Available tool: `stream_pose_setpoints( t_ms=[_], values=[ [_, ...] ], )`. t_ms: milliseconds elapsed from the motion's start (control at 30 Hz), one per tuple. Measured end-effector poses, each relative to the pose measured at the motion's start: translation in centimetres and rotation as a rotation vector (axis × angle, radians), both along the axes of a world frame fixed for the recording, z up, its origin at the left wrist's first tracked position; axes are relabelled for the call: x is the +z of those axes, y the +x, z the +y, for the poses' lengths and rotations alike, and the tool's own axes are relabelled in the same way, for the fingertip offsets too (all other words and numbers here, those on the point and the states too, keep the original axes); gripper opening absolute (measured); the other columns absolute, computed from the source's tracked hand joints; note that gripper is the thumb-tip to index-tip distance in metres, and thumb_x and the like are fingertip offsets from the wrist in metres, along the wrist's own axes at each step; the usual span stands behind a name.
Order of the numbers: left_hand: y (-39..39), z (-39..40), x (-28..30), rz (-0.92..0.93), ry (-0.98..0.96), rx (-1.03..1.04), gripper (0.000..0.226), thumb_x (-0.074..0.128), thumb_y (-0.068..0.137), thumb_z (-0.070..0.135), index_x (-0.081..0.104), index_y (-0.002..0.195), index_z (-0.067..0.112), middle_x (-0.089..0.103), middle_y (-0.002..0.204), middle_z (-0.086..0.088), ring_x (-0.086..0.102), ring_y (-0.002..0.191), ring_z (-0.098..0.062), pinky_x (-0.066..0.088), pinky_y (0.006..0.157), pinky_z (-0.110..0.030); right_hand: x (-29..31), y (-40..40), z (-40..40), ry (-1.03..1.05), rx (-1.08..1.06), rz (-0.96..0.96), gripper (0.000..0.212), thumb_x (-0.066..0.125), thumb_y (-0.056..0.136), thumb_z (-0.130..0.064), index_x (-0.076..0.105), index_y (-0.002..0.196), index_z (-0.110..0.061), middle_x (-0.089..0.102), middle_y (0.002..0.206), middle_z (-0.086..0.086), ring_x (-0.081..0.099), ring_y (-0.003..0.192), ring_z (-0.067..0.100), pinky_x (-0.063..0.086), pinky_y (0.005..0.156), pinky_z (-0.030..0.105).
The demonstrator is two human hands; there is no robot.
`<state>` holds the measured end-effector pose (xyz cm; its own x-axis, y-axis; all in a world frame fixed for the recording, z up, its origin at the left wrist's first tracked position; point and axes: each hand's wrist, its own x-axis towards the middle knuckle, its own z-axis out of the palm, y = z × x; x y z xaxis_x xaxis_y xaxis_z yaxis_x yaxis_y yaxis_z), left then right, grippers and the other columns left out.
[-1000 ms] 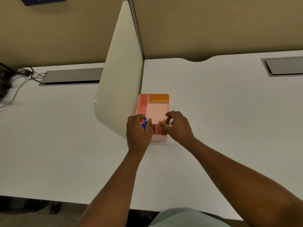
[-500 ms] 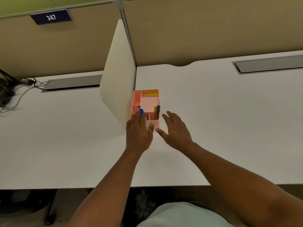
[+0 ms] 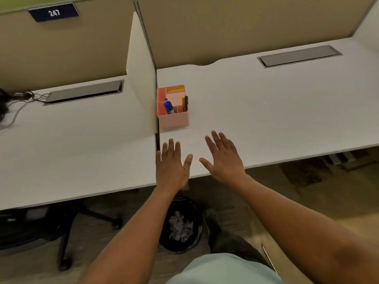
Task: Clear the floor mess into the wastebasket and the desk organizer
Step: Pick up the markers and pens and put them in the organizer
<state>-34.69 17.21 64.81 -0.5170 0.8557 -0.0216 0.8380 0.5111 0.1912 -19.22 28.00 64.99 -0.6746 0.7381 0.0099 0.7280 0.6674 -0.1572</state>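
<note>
Wastebasket point(image 3: 180, 228), black and round, stands on the floor point(image 3: 276, 197) under the front edge of the white table point(image 3: 266, 111), with crumpled pale paper point(image 3: 180, 227) lying inside it. Farther back on the table, the pink desk organizer point(image 3: 173, 107) sits just beside the cream divider panel point(image 3: 141, 72). Its compartments hold blue markers point(image 3: 167, 106) at the left, a yellow and a black pen point(image 3: 185, 103) at the right, and some orange-yellow item at the back. Both hands hover over the table's near edge, apart from the organizer: the left hand point(image 3: 171, 165) is flat with fingers straight and close together, and the right hand point(image 3: 224, 158) has its fingers spread, holding nothing. A dark plate reading 247 point(image 3: 53, 12) hangs on the tan partition behind.
</note>
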Motion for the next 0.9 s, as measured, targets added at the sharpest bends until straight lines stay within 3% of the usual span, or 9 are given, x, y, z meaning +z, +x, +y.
stream_pose_setpoints(
  t_ms=[367,600,900],
  values=[
    [8.0,-12.5,2.3,-0.036,0.023,-0.109,0.081,0.004,0.091,0.068,0.006,0.154,0.017,-0.003,0.164,-0.003,-0.007,0.151,-0.022,-0.001,0.122,-0.046,2.1,9.1,-14.6,-0.006,-0.129,0.047,0.078,0.021,0.09,-0.071,-0.003,0.151,-0.029,-0.007,0.162,-0.002,-0.011,0.149,0.019,-0.006,0.118,0.04],
    [12.0,-14.4,3.2,-0.069,0.063,-0.175,0.077,0.011,0.094,0.065,0.003,0.154,0.017,-0.008,0.164,-0.002,-0.012,0.15,-0.02,-0.01,0.118,-0.04,2.3,14.3,-18.1,-0.019,-0.22,0.032,0.077,0.021,0.091,-0.069,0.001,0.152,-0.027,-0.007,0.162,-0.001,-0.011,0.149,0.017,-0.008,0.116,0.037],
    [17.4,-15.0,0.5,-0.079,0.019,-0.22,0.065,0.036,0.098,0.048,0.022,0.152,0.015,0.01,0.163,-0.006,0.002,0.151,-0.023,0.0,0.122,-0.045,-0.6,23.2,-18.6,-0.109,-0.362,0.096,0.066,0.032,0.094,-0.061,0.029,0.147,-0.021,0.028,0.156,0.004,0.019,0.147,0.022,0.016,0.12,0.042]
  ],
)
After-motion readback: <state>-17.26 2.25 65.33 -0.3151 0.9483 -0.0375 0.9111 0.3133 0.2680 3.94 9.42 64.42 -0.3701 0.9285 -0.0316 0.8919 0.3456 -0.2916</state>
